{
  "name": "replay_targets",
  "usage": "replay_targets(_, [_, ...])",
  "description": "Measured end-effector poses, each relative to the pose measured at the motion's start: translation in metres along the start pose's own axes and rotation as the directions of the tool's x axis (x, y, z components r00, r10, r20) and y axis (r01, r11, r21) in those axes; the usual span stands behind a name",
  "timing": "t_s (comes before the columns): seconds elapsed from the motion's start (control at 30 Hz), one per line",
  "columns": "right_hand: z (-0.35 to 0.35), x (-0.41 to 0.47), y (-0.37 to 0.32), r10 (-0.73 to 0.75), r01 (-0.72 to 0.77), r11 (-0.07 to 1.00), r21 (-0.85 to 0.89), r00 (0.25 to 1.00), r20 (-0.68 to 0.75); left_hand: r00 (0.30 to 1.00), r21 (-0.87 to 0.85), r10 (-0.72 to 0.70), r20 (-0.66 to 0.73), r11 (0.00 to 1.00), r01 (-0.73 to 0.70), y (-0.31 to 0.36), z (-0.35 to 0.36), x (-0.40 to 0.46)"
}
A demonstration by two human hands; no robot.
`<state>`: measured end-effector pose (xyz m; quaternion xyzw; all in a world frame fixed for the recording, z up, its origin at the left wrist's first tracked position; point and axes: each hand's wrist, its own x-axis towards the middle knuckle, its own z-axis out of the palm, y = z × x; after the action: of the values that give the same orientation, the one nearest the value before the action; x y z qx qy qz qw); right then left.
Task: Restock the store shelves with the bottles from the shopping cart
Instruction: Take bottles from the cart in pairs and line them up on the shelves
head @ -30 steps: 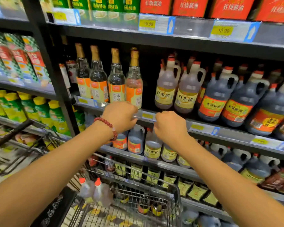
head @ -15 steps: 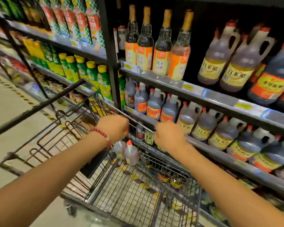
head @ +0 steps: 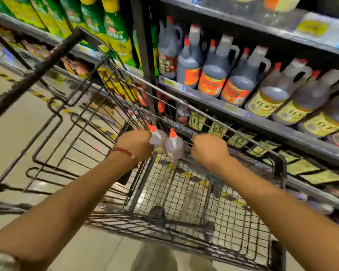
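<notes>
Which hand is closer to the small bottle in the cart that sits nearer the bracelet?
The left hand. It touches the left bottle, though whether it grips it is hidden. The right hand is beyond the second bottle, fingers curled.

Green and yellow refill pouches (head: pixel 114 30), upper left. Flat yellow-labelled sachets (head: pixel 309 165), low rack at right. Yellow-and-black hazard tape (head: pixel 0 73) on grey floor (head: pixel 14 124). Red bead bracelet (head: pixel 123 152).
</notes>
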<state>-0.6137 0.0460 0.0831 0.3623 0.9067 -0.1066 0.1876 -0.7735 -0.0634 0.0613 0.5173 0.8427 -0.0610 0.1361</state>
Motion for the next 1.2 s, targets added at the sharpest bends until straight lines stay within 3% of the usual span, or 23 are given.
replay_targets(0.23, [0.089, 0.090, -0.013, 0.135, -0.160, 0.954, 0.255, 0.984, 0.114, 0.981, -0.185, -0.001, 0.196, 0.982, 0.038, -0.032, 0.086, 0.070])
replay_targets(0.3, [0.111, 0.112, -0.014, 0.110, -0.164, 0.936, 0.312, 0.977, 0.182, 0.972, -0.272, -0.014, 0.236, 0.959, 0.080, -0.034, 0.102, 0.089])
replay_targets(0.43, [0.146, 0.147, -0.014, 0.029, -0.070, 0.914, 0.400, 0.994, 0.108, 0.968, -0.427, -0.057, 0.243, 0.890, 0.160, -0.032, 0.127, 0.123])
replay_targets(0.57, [0.166, 0.167, -0.014, 0.081, -0.129, 0.897, 0.422, 0.988, 0.130, 0.962, -0.534, -0.150, 0.228, 0.807, 0.253, -0.026, 0.150, 0.147])
replay_targets(0.63, [0.175, 0.171, -0.016, 0.116, -0.130, 0.864, 0.486, 0.991, 0.060, 0.939, -0.650, -0.218, 0.266, 0.678, 0.342, -0.023, 0.163, 0.153])
replay_targets(0.73, [0.183, 0.174, -0.018, 0.204, -0.203, 0.707, 0.677, 0.976, 0.081, 0.875, -0.821, -0.310, 0.371, 0.331, 0.466, -0.019, 0.175, 0.158])
replay_targets(0.77, [0.185, 0.175, -0.018, 0.233, -0.256, 0.547, 0.797, 0.961, 0.148, 0.852, -0.842, -0.311, 0.422, 0.213, 0.495, -0.018, 0.177, 0.160])
replay_targets(0.8, [0.185, 0.177, -0.020, 0.237, -0.267, 0.311, 0.912, 0.951, 0.197, 0.833, -0.848, -0.297, 0.468, 0.113, 0.517, -0.018, 0.179, 0.161])
replay_targets(0.83, [0.189, 0.179, -0.021, 0.257, -0.251, 0.168, 0.953, 0.945, 0.204, 0.815, -0.842, -0.276, 0.509, 0.033, 0.538, -0.017, 0.179, 0.163])
replay_targets(0.87, [0.194, 0.181, -0.019, 0.288, -0.231, 0.090, 0.969, 0.937, 0.196, 0.800, -0.834, -0.257, 0.543, -0.052, 0.549, -0.017, 0.181, 0.164])
replay_targets(0.93, [0.197, 0.180, -0.019, 0.257, -0.254, 0.042, 0.966, 0.937, 0.235, 0.765, -0.805, -0.250, 0.593, -0.186, 0.563, -0.019, 0.185, 0.166])
replay_targets(1.2, [0.183, 0.130, 0.002, 0.249, -0.235, 0.162, 0.958, 0.950, 0.190, 0.856, -0.879, -0.207, 0.474, -0.066, 0.471, -0.026, 0.173, 0.138])
